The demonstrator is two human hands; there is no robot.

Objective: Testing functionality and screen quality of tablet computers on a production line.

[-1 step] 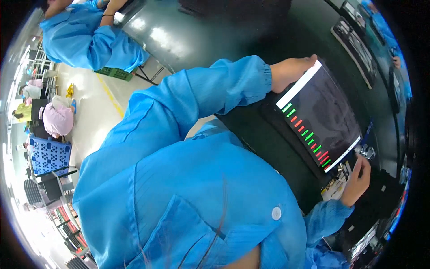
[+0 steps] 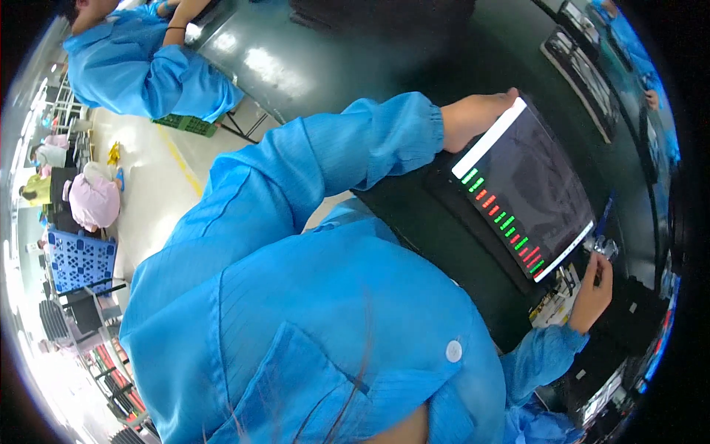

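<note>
- Your left hand point(image 2: 473, 118) grips the top corner of the flat dark panel point(image 2: 536, 185), fingers curled round its white-edged end; only that one corner is held, so the panel could pivot or slide if your grip eases
- The panel lies tilted across the dark worktop point(image 2: 414, 222), its lower corner toward the worktop's right edge; part of it seems to rest on a black tray or mat under it, can't tell how flat it sits, so it may rock
- Your right hand point(image 2: 592, 296) is at the panel's lower corner, fingers pinched nearly closed on a small clear shiny piece point(image 2: 605, 248); too small to say what it is; a pinch that light could drop it
- The small piece touches or sits just beside the panel's corner; pressing it sideways could scrape the dark face or the row of green and red marks point(image 2: 503, 222) along its edge
- Loose small parts point(image 2: 555, 296) lie on the worktop just below your right wrist; your blue sleeve point(image 2: 540, 355) could sweep them off the near edge
- Another person in blue point(image 2: 140, 70) works at the worktop's far left corner, well apart, little risk of a bump
</note>
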